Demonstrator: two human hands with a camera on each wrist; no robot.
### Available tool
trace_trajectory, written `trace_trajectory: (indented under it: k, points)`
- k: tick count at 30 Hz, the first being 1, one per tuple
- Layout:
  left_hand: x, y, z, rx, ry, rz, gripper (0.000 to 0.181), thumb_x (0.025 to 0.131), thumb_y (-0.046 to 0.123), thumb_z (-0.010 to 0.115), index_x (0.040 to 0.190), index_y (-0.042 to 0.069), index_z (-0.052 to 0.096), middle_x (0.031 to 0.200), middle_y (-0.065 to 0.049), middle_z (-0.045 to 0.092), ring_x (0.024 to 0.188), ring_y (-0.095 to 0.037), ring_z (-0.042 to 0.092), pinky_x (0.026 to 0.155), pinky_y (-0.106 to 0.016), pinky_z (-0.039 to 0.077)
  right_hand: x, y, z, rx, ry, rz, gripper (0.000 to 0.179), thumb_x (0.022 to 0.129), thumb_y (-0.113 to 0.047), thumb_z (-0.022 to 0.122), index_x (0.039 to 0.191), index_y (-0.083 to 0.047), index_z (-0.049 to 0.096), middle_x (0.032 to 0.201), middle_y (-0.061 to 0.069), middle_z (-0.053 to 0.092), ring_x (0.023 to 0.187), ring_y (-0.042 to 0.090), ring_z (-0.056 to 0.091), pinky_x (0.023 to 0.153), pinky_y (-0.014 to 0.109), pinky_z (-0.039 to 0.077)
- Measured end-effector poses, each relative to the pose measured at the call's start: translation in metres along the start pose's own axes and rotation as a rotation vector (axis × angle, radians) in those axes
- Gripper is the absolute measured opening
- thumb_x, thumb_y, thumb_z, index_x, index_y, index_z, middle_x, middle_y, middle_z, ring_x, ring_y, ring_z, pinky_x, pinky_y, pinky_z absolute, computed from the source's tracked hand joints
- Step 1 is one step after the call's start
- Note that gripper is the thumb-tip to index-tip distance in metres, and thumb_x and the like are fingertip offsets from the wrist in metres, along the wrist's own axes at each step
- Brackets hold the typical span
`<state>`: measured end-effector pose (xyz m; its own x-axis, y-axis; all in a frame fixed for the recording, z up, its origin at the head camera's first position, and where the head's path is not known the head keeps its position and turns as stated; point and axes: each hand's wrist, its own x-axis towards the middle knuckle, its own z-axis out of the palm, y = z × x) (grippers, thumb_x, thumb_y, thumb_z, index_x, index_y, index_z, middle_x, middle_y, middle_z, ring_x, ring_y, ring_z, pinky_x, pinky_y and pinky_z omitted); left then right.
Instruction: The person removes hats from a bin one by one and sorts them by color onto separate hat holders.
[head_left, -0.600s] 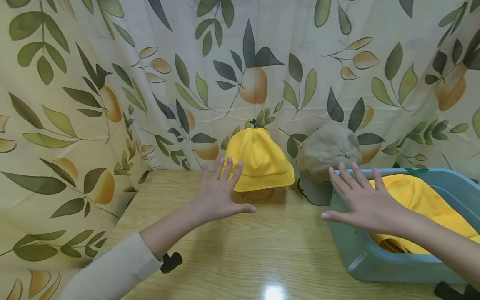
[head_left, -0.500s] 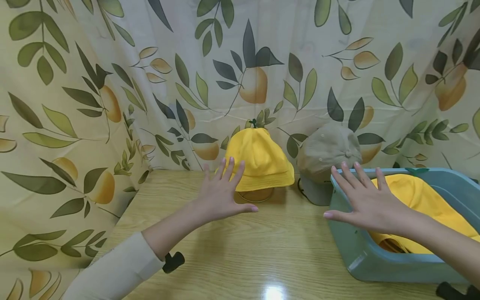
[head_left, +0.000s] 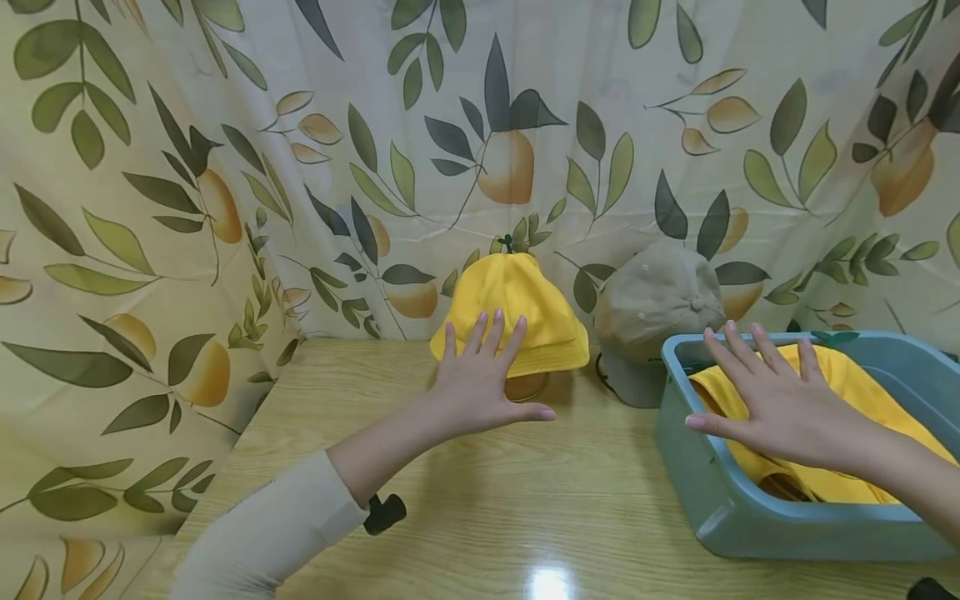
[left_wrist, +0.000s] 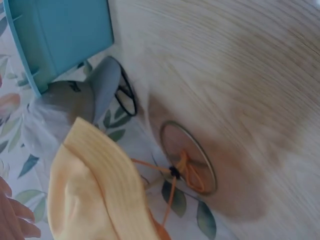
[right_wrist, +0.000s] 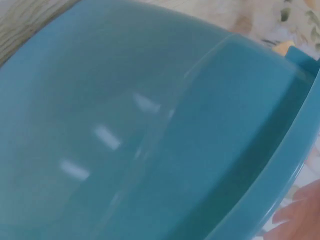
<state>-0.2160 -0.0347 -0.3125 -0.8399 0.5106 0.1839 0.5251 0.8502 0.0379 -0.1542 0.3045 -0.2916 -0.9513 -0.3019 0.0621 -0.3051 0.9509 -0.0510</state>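
We see 2 hands, both spread with fingers straight. The left hand point(head_left: 483, 385) hangs near the hat point(head_left: 525, 296), overlapping its brim in the head view; the hat sits above a wire ring point(left_wrist: 200, 148) on the table point(head_left: 525, 492) (an orange cord point(left_wrist: 192, 175) dangles under it). The right hand point(head_left: 787, 410) is over the bin point(head_left: 810, 533), where yellow cloth point(head_left: 862, 387) lies; we cannot tell whether they touch. Between hat and bin, we find a grey cap point(head_left: 660, 296).
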Motion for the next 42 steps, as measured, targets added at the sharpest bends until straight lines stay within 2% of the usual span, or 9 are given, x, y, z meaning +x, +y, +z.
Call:
trace_trajectory:
  k: [9,16,20,23,27,33,37,42]
  points:
    - [0.014,0.024,0.008,-0.012,-0.001,0.032,0.113,0.070,0.087,0.041,0.153,0.024,-0.001,0.159,-0.010,0.009,0.146,-0.028,0.004,0.110,-0.063,0.000,-0.007,0.020,0.003,-0.046,0.040,0.036,0.102,0.088,-0.059,0.053,0.151,-0.011,-0.011,0.154,0.027,-0.008,0.138,0.040,-0.023,0.095,0.062,-0.031]
    - [0.017,0.049,0.008,0.022,0.007,0.047,0.114,0.068,0.090,0.039,0.153,0.025,0.001,0.159,-0.009,0.010,0.147,-0.026,0.006,0.111,-0.063,0.003,-0.018,0.033,0.006,-0.137,0.139,0.024,0.102,0.086,-0.058,0.056,0.152,-0.012,-0.006,0.155,0.027,-0.001,0.140,0.033,-0.024,0.097,0.060,-0.029]
    - [0.020,0.061,0.008,0.033,-0.014,0.048,0.114,0.068,0.091,0.036,0.152,0.027,-0.006,0.159,-0.008,0.006,0.146,-0.027,0.006,0.111,-0.063,0.003,-0.022,0.038,0.006,-0.174,0.145,0.045,0.104,0.084,-0.061,0.056,0.152,-0.011,-0.004,0.154,0.027,0.004,0.141,0.037,-0.018,0.098,0.059,-0.029]
    - [0.022,0.070,0.009,0.021,-0.049,0.050,0.113,0.068,0.091,0.035,0.150,0.029,-0.013,0.160,-0.007,0.002,0.146,-0.027,0.002,0.111,-0.063,0.000,-0.027,0.042,0.006,-0.195,0.141,0.073,0.106,0.083,-0.063,0.057,0.152,-0.011,-0.005,0.154,0.027,0.000,0.141,0.039,-0.015,0.098,0.059,-0.030]
    - [0.026,0.081,0.012,0.004,-0.070,0.055,0.113,0.068,0.091,0.035,0.149,0.031,-0.016,0.160,-0.005,0.002,0.146,-0.025,-0.002,0.111,-0.062,-0.001,-0.033,0.050,0.007,-0.208,0.149,0.108,0.109,0.081,-0.064,0.058,0.152,-0.012,-0.007,0.155,0.024,-0.007,0.140,0.039,-0.016,0.098,0.061,-0.029]
    - [0.030,0.099,0.016,0.017,-0.089,0.077,0.114,0.067,0.092,0.034,0.148,0.031,-0.019,0.159,-0.004,-0.004,0.146,-0.023,-0.005,0.113,-0.059,-0.002,-0.041,0.070,0.012,-0.232,0.194,0.138,0.115,0.076,-0.068,0.059,0.151,-0.017,-0.012,0.154,0.024,-0.006,0.139,0.033,-0.024,0.101,0.061,-0.026]
    - [0.030,0.108,0.017,0.037,-0.099,0.081,0.113,0.067,0.092,0.033,0.147,0.031,-0.020,0.159,-0.003,-0.008,0.145,-0.021,-0.010,0.113,-0.057,-0.001,-0.044,0.087,0.016,-0.200,0.248,0.113,0.114,0.076,-0.066,0.061,0.151,-0.018,-0.010,0.154,0.021,-0.009,0.139,0.024,-0.027,0.104,0.060,-0.024]
    - [0.033,0.121,0.018,0.051,-0.110,0.094,0.112,0.068,0.092,0.031,0.148,0.031,-0.019,0.159,-0.002,-0.009,0.145,-0.021,-0.011,0.116,-0.051,-0.001,-0.050,0.108,0.024,-0.080,0.354,0.040,0.104,0.082,-0.058,0.061,0.152,-0.009,0.002,0.154,0.022,-0.004,0.142,0.028,-0.019,0.113,0.051,-0.015]
